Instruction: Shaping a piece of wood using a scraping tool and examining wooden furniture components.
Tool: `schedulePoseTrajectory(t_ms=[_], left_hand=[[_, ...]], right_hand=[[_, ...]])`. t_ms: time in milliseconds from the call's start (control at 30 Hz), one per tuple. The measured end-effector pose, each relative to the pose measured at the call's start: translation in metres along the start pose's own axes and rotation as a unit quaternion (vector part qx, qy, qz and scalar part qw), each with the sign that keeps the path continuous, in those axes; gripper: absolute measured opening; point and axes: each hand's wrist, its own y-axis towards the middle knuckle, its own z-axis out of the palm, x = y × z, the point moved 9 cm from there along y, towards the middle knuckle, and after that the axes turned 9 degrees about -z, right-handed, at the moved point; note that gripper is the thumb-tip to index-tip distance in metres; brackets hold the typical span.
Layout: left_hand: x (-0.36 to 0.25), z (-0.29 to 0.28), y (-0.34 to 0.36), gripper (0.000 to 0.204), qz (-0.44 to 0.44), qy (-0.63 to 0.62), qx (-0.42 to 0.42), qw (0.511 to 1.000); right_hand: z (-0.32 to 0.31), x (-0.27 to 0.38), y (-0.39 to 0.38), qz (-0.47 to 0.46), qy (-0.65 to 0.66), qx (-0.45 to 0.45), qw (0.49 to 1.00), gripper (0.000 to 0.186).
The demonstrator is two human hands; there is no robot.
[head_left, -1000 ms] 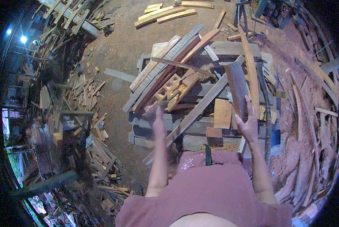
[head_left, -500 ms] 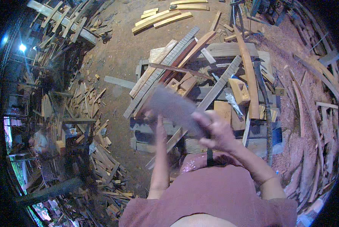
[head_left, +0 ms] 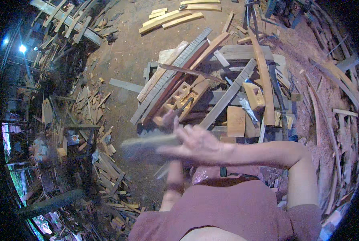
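Observation:
My right hand (head_left: pixel 199 142) is closed round the end of a wooden mallet (head_left: pixel 143 146), a broad, flat club smeared by motion. The mallet points left and passes above my left forearm. Beyond it, my left hand (head_left: pixel 169 120) is closed on a slim chisel (head_left: pixel 186 105), partly hidden by the right hand. The chisel's dark blade slants up and away to a pale wooden block (head_left: pixel 178 95) with several square hollows cut in it. That block lies tilted on the low plank bench, alongside a second wooden piece (head_left: pixel 196 96).
Long boards (head_left: pixel 171 76) and a slanting plank (head_left: pixel 229 94) lie across the bench (head_left: pixel 243 52). A hollowed block (head_left: pixel 253 96) and a crumpled plastic wrapper (head_left: pixel 247 109) are at right. Offcuts (head_left: pixel 107 160) pile up left; curved yellow pieces (head_left: pixel 169 21) lie on the far floor.
My right hand has swung the mallet left and toward me, off the block. The hollowed block and the chisel, hidden before, now show. My left hand stays near the same spot.

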Motion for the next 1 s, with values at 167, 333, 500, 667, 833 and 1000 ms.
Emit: schedulePoseTrajectory(t_ms=[167,333,500,667,833,1000], left_hand=[[-0.01,-0.005,0.002,0.034,0.009,0.003,-0.004,1.0],[0.0,-0.004,0.008,0.035,-0.005,-0.006,-0.004,1.0],[-0.007,0.01,-0.006,0.037,-0.012,-0.022,0.01,1.0],[0.0,-0.004,0.016,0.038,-0.011,-0.023,-0.011,1.0],[0.002,-0.001,-0.017,0.04,-0.062,-0.095,-0.011,0.993],[0.011,0.019,-0.042,0.041,-0.142,-0.203,-0.017,0.969]], right_hand=[[0.004,0.003,-0.009,-0.067,0.16,-0.068,0.983,0.055],[0.021,-0.05,-0.029,0.057,0.025,0.079,0.995,0.047],[-0.034,0.023,-0.001,-0.143,0.069,-0.108,0.981,0.06],[0.043,-0.065,-0.046,0.064,-0.049,0.102,0.992,0.054],[0.011,-0.012,-0.056,0.056,0.044,0.031,0.997,0.066],[0.021,-0.018,-0.111,0.214,0.156,0.059,0.963,0.084]])
